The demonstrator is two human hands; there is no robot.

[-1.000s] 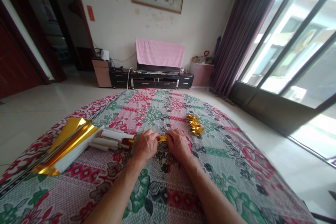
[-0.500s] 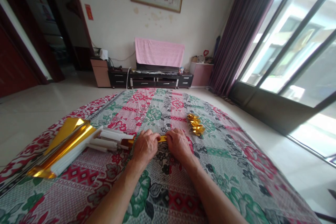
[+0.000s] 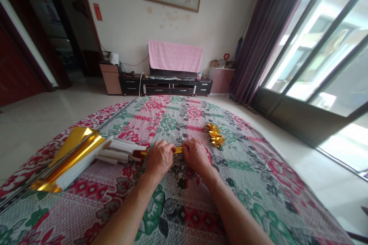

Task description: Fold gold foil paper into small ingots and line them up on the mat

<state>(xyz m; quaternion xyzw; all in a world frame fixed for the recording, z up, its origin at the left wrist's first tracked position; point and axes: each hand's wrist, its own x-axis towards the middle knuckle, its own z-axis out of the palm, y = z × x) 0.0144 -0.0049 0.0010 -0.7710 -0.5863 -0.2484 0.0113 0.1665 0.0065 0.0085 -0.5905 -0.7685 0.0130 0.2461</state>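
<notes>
Between my two hands a small strip of gold foil paper (image 3: 178, 150) shows, low over the patterned cloth. My left hand (image 3: 160, 157) pinches its left end with thumb and fingers. At the other end, my right hand (image 3: 197, 155) grips it with curled fingers. Most of the strip is covered by my fingers. To the right lie several folded gold paper pieces (image 3: 215, 136) in a row. Left of my left hand are rolled white papers (image 3: 122, 152) with a dark reddish-brown end piece. Beyond them rests a larger stack of gold foil sheets (image 3: 70, 160), partly curled, white on the underside.
A floral cloth (image 3: 184, 214) covers the round table. Past its far edge stand a low black cabinet (image 3: 169, 90) and a screen draped with a pink towel (image 3: 175, 55). A purple curtain (image 3: 258, 38) hangs by the glass doors on the right.
Both hands keep hold of the gold foil strip in almost the same place. The view has shifted very slightly; nothing else visibly moved.
</notes>
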